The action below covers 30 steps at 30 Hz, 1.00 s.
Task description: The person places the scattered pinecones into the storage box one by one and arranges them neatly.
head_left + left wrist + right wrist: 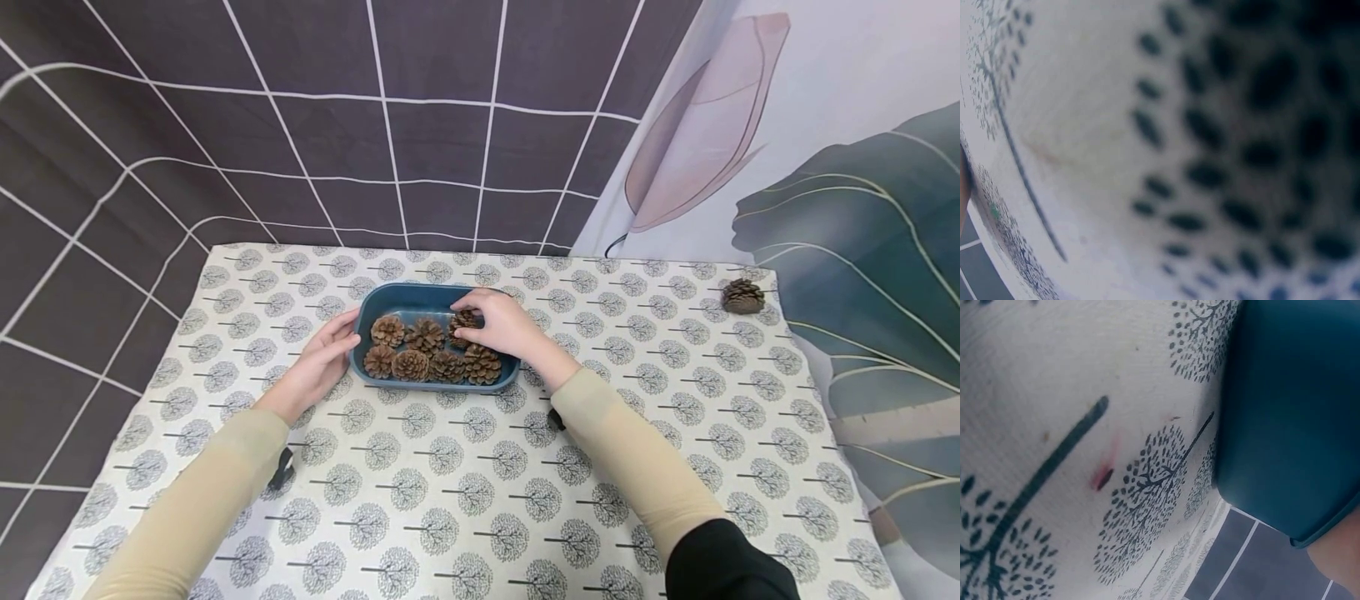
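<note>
A dark teal oblong tub [420, 386] stands toward the back of the table, with several brown pinecones [411, 365] inside. My left hand [322, 354] rests against the tub's left end, fingers extended along its outer wall. My right hand [498, 325] reaches over the right end and pinches a pinecone [462, 320] between thumb and fingers, inside the tub among the others. In the right wrist view the tub's outer wall [1291, 412] fills the right side, with part of the hand [1338, 553] at its rim. The left wrist view shows mostly blurred tablecloth.
One more pinecone [742, 297] lies alone near the table's back right corner. The tablecloth [465, 467] has a tree print. A dark tiled-pattern curtain [315, 133] hangs behind and to the left, and a leaf-patterned cloth [862, 250] hangs at the right.
</note>
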Each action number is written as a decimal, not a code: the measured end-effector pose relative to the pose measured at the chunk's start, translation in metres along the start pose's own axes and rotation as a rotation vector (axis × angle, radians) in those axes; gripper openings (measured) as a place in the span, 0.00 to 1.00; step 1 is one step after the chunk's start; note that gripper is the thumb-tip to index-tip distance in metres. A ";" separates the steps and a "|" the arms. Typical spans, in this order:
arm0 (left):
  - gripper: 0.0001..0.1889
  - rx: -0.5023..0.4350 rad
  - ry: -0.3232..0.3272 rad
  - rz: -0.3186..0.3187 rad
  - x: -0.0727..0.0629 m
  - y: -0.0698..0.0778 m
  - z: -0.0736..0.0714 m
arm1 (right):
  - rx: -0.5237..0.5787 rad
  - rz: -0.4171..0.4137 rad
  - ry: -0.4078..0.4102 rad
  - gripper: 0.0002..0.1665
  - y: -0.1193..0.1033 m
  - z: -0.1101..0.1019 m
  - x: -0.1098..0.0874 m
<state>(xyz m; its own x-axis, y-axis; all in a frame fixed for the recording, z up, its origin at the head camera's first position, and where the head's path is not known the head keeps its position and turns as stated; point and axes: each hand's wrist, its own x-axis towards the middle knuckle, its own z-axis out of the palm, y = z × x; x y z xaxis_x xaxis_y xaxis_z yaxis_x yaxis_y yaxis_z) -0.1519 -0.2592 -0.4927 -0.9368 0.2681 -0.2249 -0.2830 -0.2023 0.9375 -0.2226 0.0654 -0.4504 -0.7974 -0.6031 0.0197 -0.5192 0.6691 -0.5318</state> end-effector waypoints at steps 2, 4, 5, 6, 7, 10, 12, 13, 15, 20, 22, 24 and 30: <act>0.32 0.000 -0.001 0.002 0.000 -0.001 -0.001 | 0.007 0.004 -0.009 0.29 -0.001 -0.001 0.000; 0.31 -0.002 -0.001 0.005 0.000 -0.001 -0.002 | 0.009 0.015 -0.025 0.31 -0.002 -0.002 0.001; 0.31 -0.002 -0.001 0.006 0.000 -0.002 -0.002 | 0.007 0.022 -0.034 0.32 -0.003 -0.003 0.001; 0.31 -0.003 0.000 0.007 0.000 -0.002 -0.002 | 0.005 0.029 -0.043 0.33 -0.004 -0.003 0.001; 0.31 -0.005 -0.001 0.009 0.000 -0.002 -0.002 | 0.000 0.036 -0.051 0.34 -0.005 -0.004 0.001; 0.31 -0.008 -0.001 0.009 0.001 -0.002 -0.002 | -0.013 0.054 -0.072 0.36 -0.005 -0.004 0.002; 0.31 -0.007 -0.002 0.008 0.001 -0.002 -0.002 | -0.014 0.059 -0.077 0.37 -0.005 -0.004 0.002; 0.31 -0.006 -0.002 0.006 0.001 -0.002 -0.002 | -0.012 0.059 -0.077 0.37 -0.005 -0.004 0.002; 0.31 -0.001 -0.001 0.004 0.001 -0.002 -0.002 | -0.004 0.054 -0.072 0.36 -0.005 -0.003 0.003; 0.31 0.000 0.002 0.006 0.001 -0.003 -0.002 | 0.032 0.040 -0.061 0.35 -0.004 -0.004 0.002; 0.31 -0.008 0.002 0.012 0.001 -0.003 -0.003 | 0.050 0.039 -0.063 0.34 -0.004 -0.005 0.001; 0.30 -0.009 0.001 0.016 0.002 -0.004 -0.004 | 0.064 0.040 -0.066 0.33 -0.004 -0.006 0.001; 0.30 -0.002 -0.006 0.015 0.003 -0.005 -0.004 | 0.056 0.033 -0.064 0.33 -0.007 -0.007 0.001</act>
<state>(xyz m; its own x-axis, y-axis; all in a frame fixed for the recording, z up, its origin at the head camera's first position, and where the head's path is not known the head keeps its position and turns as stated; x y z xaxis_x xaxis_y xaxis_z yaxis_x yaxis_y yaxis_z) -0.1540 -0.2615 -0.4988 -0.9397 0.2705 -0.2094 -0.2695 -0.2085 0.9402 -0.2215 0.0629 -0.4409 -0.7913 -0.6092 -0.0519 -0.4738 0.6646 -0.5778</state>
